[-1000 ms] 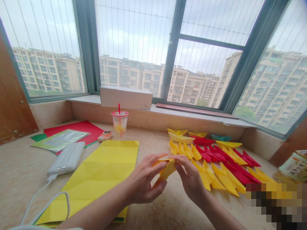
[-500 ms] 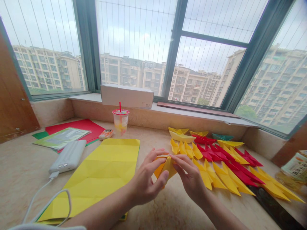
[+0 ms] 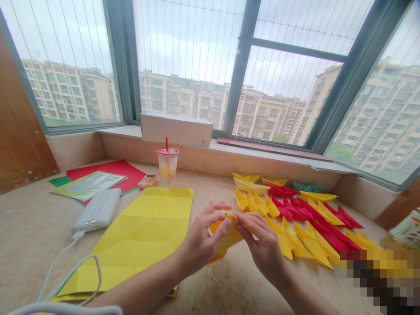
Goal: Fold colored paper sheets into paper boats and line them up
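Both of my hands meet over the counter on a small folded yellow paper piece (image 3: 229, 236). My left hand (image 3: 200, 243) pinches its left side, thumb on top and fingers partly spread. My right hand (image 3: 264, 247) grips its right side with fingertips pressed on the top fold. Just left of my hands lies a large creased yellow sheet (image 3: 141, 232). To the right, rows of finished yellow and red folded paper shapes (image 3: 305, 223) cover the counter.
A white power bank (image 3: 97, 210) with a cable lies at the left, beside red and green sheets and a booklet (image 3: 88, 183). A plastic cup with a red straw (image 3: 167, 164) stands near the sill, a white box (image 3: 176, 129) above it. A packet (image 3: 408, 229) sits far right.
My hands have worked the yellow piece slightly, pressing it lower toward the counter. The view has tilted a little; the rest stays put.
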`<state>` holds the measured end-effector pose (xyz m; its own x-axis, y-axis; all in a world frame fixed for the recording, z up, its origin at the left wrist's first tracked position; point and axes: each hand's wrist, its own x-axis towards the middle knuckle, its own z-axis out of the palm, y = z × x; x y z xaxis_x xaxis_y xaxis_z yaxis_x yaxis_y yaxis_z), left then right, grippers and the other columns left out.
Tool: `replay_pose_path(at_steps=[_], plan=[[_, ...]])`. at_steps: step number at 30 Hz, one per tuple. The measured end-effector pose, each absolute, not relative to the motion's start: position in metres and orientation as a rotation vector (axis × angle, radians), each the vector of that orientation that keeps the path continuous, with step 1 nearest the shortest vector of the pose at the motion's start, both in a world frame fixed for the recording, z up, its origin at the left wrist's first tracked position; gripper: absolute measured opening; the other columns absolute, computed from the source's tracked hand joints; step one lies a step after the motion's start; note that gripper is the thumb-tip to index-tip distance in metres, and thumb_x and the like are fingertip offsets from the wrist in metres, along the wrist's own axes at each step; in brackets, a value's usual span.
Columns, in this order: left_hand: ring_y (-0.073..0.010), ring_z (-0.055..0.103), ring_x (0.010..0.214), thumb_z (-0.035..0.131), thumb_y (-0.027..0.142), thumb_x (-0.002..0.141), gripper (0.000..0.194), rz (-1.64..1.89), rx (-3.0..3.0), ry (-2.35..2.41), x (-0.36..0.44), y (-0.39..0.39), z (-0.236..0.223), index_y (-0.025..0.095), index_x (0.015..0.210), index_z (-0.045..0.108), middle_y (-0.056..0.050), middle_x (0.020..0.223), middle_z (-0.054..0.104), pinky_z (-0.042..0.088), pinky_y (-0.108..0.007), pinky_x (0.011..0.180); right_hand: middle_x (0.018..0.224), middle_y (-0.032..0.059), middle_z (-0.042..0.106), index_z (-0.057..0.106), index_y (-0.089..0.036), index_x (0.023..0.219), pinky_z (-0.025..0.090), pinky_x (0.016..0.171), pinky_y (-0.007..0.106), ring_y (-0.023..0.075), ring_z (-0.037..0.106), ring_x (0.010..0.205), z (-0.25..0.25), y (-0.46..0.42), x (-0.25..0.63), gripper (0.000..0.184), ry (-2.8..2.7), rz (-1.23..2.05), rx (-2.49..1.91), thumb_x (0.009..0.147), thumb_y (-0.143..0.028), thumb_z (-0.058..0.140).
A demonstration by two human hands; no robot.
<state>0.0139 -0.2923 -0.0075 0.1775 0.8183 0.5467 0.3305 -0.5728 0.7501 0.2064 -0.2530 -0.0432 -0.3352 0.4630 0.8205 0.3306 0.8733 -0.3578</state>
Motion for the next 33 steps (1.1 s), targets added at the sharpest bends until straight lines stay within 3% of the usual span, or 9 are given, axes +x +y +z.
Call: replay_pose_path(at_steps=[5,13,27,33], plan=[[-0.0266,0.053,0.126,0.055,0.031,0.095,0.020,1.515,2.133,1.095,0.015,-0.290,-0.017,0.019,0.091,0.070,-0.012,0.121,0.065,0.036,-0.053,0.112,0.110,0.0063,0.073,0.061,-0.031,0.132,0.056,0.085,0.041,0.0234,0.065,0.098,-0.039,-0.259,0.204,0.044,-1.933,0.142,-0.541,0.092,-0.012,0.057],[-0.0229,0.047,0.132,0.052,0.017,0.096,0.011,1.519,2.366,1.030,0.012,-0.293,-0.020,0.019,0.100,0.062,-0.012,0.134,0.054,0.034,-0.047,0.116,0.118,0.0068,0.070,0.056,-0.032,0.138,0.055,0.088,0.041,0.0236,0.063,0.104,-0.036,-0.263,0.204,0.048,-1.990,0.192,-0.556,0.094,-0.012,0.053],[-0.0207,0.047,0.133,0.044,0.015,0.098,0.018,1.422,2.481,1.034,0.010,-0.294,-0.017,0.020,0.102,0.060,-0.011,0.135,0.054,0.031,-0.045,0.117,0.118,0.0063,0.068,0.053,-0.033,0.140,0.053,0.091,0.042,0.0237,0.060,0.107,-0.039,-0.261,0.205,0.047,-2.043,0.218,-0.578,0.097,-0.014,0.047],[-0.0225,0.053,0.124,0.052,0.018,0.094,0.012,1.499,2.442,1.042,0.011,-0.293,-0.020,0.019,0.101,0.063,-0.011,0.124,0.059,0.035,-0.046,0.114,0.118,0.0070,0.067,0.053,-0.032,0.141,0.053,0.089,0.042,0.0239,0.059,0.105,-0.040,-0.261,0.203,0.048,-2.054,0.212,-0.561,0.097,-0.013,0.048]])
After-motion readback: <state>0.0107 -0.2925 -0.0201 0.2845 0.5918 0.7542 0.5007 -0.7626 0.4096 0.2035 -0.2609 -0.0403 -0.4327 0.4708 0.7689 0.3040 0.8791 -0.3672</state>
